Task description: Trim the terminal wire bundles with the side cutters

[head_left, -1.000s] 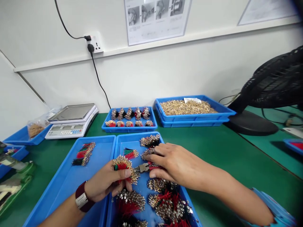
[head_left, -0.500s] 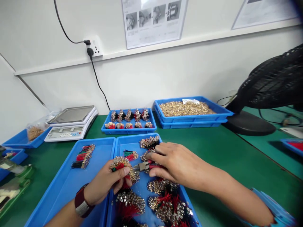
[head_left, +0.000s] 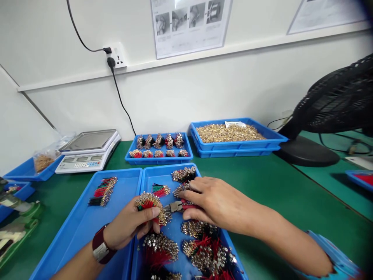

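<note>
My left hand (head_left: 138, 221) is closed round a bundle of short red and green wires with metal terminals (head_left: 150, 201) on their ends. In my right hand (head_left: 211, 198) is a pair of red-handled pliers (head_left: 175, 207), its jaw tips touching or close to terminals at the bundle's right side. Both hands are over the right blue tray (head_left: 163, 171). More terminal-ended wire bundles (head_left: 204, 252) lie in that tray beneath and beside my hands. A small loose group of red and green wires (head_left: 161, 189) rests behind the held bundle.
The left blue tray (head_left: 84, 233) holds one wire group (head_left: 103, 191). Behind stand a scale (head_left: 89, 149), a tray of bundles (head_left: 159, 160), and stacked trays of brass-coloured terminals (head_left: 230, 133). A black fan (head_left: 314, 151) is at right, a green tool (head_left: 26, 217) at left.
Almost nothing differs. The pliers and right hand have shifted very slightly, while the left hand keeps the bundle in the same place.
</note>
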`<control>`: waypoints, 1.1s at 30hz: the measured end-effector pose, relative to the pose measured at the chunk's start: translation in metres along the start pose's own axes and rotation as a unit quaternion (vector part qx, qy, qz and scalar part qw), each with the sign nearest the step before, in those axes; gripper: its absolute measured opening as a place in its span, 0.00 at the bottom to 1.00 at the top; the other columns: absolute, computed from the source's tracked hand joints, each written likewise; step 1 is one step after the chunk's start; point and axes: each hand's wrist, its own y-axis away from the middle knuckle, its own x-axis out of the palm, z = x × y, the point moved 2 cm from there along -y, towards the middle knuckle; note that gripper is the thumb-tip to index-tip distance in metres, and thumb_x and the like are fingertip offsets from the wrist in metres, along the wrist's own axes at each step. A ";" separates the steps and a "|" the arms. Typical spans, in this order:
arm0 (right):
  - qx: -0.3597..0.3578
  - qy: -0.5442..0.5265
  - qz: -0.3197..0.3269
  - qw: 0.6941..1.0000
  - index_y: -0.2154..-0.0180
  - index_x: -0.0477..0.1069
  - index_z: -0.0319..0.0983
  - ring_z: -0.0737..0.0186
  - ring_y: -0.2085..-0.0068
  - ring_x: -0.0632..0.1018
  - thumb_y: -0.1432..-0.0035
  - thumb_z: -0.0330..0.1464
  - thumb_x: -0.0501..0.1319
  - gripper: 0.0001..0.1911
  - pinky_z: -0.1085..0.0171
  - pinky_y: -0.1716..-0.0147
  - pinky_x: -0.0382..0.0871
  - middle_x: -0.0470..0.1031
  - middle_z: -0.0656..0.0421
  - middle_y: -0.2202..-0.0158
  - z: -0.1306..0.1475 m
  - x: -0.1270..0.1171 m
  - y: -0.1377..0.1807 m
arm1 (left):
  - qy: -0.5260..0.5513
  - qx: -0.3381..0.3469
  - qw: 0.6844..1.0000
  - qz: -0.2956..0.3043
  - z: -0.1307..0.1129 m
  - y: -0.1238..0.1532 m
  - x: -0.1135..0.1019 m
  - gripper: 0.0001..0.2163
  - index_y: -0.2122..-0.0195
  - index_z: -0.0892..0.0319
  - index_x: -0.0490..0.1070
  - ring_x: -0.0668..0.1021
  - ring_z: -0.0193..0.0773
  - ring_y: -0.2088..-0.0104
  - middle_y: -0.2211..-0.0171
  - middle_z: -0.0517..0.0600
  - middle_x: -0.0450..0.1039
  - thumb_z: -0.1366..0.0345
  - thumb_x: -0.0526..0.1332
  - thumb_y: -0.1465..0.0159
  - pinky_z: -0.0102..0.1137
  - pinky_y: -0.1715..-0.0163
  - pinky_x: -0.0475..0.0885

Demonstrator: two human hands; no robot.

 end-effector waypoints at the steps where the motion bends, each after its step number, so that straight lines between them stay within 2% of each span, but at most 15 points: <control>1: -0.001 -0.002 0.001 1.000 0.54 0.75 0.37 0.58 0.67 0.71 0.27 0.53 0.47 0.29 0.59 0.67 0.61 0.72 0.55 0.68 0.000 0.000 0.000 | 0.001 -0.001 1.000 0.000 0.000 0.000 0.000 0.22 0.63 0.61 0.73 0.61 0.24 0.88 0.79 0.48 0.80 0.47 0.72 0.44 0.23 0.87 0.48; 8: 0.003 0.008 0.014 1.000 0.62 0.72 0.39 0.62 0.71 0.68 0.26 0.50 0.49 0.25 0.59 0.71 0.54 0.70 0.58 0.70 0.002 -0.001 0.000 | -0.011 0.008 1.000 -0.024 0.003 0.000 0.000 0.23 0.62 0.62 0.73 0.64 0.24 0.87 0.77 0.48 0.80 0.47 0.73 0.44 0.24 0.85 0.52; 16: 0.014 -0.019 -0.002 1.000 0.54 0.74 0.37 0.60 0.69 0.71 0.27 0.52 0.48 0.28 0.60 0.70 0.59 0.71 0.56 0.69 -0.001 -0.008 0.001 | -0.056 0.021 0.998 -0.013 -0.001 0.001 0.001 0.22 0.60 0.61 0.73 0.65 0.25 0.87 0.76 0.47 0.80 0.47 0.70 0.41 0.24 0.85 0.54; 21: 0.010 0.021 -0.011 1.000 0.53 0.75 0.37 0.57 0.67 0.72 0.27 0.52 0.49 0.27 0.58 0.67 0.61 0.72 0.55 0.68 0.000 -0.008 0.003 | -0.071 0.004 0.997 0.014 -0.003 0.002 0.003 0.21 0.62 0.60 0.71 0.63 0.24 0.87 0.77 0.45 0.79 0.46 0.70 0.42 0.22 0.86 0.53; 26: -0.004 0.010 0.006 1.000 0.50 0.75 0.38 0.56 0.66 0.72 0.28 0.52 0.49 0.28 0.57 0.67 0.61 0.73 0.54 0.66 0.002 -0.002 0.002 | -0.078 -0.030 0.996 0.040 -0.002 0.002 0.004 0.20 0.66 0.58 0.69 0.62 0.24 0.89 0.79 0.45 0.79 0.47 0.70 0.42 0.22 0.88 0.54; 33: -0.010 -0.020 0.020 1.000 0.53 0.75 0.37 0.57 0.67 0.70 0.27 0.51 0.48 0.28 0.58 0.68 0.59 0.72 0.55 0.67 0.004 -0.002 0.001 | -0.080 -0.049 0.995 0.034 -0.005 0.003 0.004 0.19 0.66 0.59 0.70 0.62 0.23 0.89 0.80 0.45 0.78 0.49 0.71 0.43 0.23 0.88 0.53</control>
